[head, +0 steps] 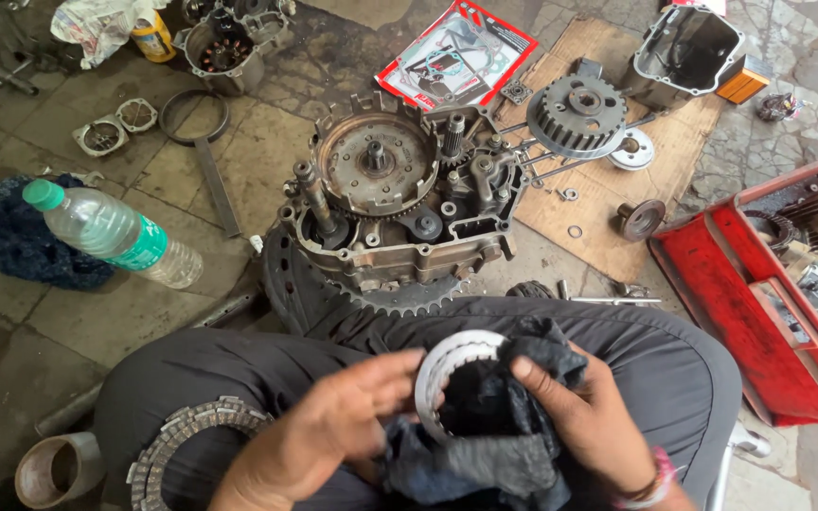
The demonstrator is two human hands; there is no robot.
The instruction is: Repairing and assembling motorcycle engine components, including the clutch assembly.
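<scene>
Steel plate (449, 364) sits over my lap, on edge, its flat face turned toward my left hand (328, 431). Left fingers curl round its left rim; right hand (584, 416) is bunched on a dark rag (499, 431) pressed to the plate's right side. Both are touching it, engine case (400, 203) just ahead.

Single head cam, worn by seated person, pitched steeply down over lap. Close range: both hands fill bottom centre of frame, knees at bottom edges. Engine case (400, 203) sits centre, just past the knees; floor (78, 322) w/ parts runs to top edge. No 2nd view, no overlap.
</scene>
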